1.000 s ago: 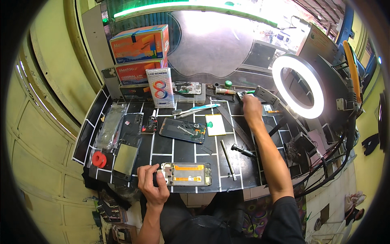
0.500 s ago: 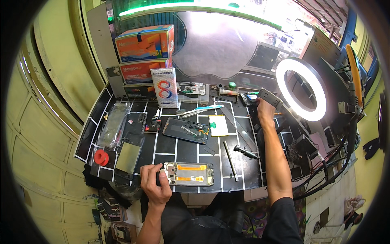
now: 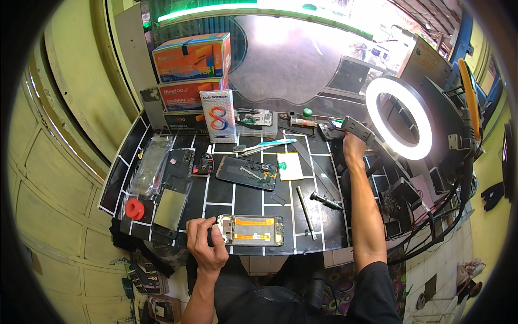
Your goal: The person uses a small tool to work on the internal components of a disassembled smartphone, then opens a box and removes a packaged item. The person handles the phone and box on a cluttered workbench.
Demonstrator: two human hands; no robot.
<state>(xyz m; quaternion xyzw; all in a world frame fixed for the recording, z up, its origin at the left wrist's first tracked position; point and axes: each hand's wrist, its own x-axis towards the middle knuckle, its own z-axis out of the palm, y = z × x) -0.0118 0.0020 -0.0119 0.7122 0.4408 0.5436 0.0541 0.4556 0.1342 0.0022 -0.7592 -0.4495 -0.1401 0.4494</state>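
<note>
At the near edge of the table, my left hand grips the left end of a phone screen frame, thumb on top. Its inner side faces up, showing two orange flex cables. My right hand is stretched to the far right, beside the ring light's grey bracket. That bracket covers its fingers, so any grip there is hidden. Just left of it lie some small dark and shiny items. Between the hands are an opened phone body, a white battery, a slim metal pen-like tool and a small dark screwdriver-like tool.
A lit ring light stands at the right, with black cables below. Orange boxes and a white screen box rise at the back left. A toothbrush, metal ruler, red spool and plastic sleeves lie about.
My right hand has shifted very slightly to the right and nearer behind the bracket. My left hand and the phone screen frame have stayed in place.
</note>
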